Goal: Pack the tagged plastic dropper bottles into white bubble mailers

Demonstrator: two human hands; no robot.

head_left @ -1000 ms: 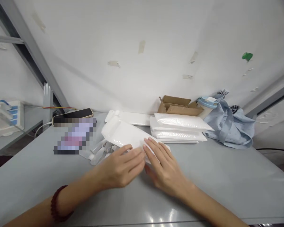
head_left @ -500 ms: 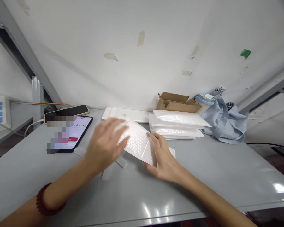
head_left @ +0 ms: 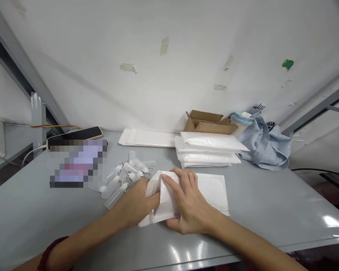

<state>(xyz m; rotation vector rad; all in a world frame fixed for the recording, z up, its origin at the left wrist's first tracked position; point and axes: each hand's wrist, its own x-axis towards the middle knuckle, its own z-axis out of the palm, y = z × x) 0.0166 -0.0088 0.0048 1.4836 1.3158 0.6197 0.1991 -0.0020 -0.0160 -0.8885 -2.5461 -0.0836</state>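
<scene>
A white bubble mailer (head_left: 211, 192) lies on the table in front of me, its open end to the left. My right hand (head_left: 188, 203) grips it near the middle, fingers on the far side and thumb on the near side. My left hand (head_left: 139, 201) is closed at the open end, thumb at the mouth; its other fingers are partly hidden by the flap. A loose heap of small translucent squeeze bottles (head_left: 113, 186) with white caps lies just beyond and left of my left hand.
Padded white mailers (head_left: 211, 150) are stacked behind the right hand, and flat ones (head_left: 149, 138) lie by the wall. An opened cardboard box (head_left: 206, 120), a lidded cup (head_left: 240, 122) and a light-blue cloth bag (head_left: 267, 145) stand at back right. Two phones lie left, one being a black phone (head_left: 76, 137).
The mailer has come down nearer the table and turned level. My left hand has moved right and down to its open end, uncovering the bottles. My right hand keeps its hold.
</scene>
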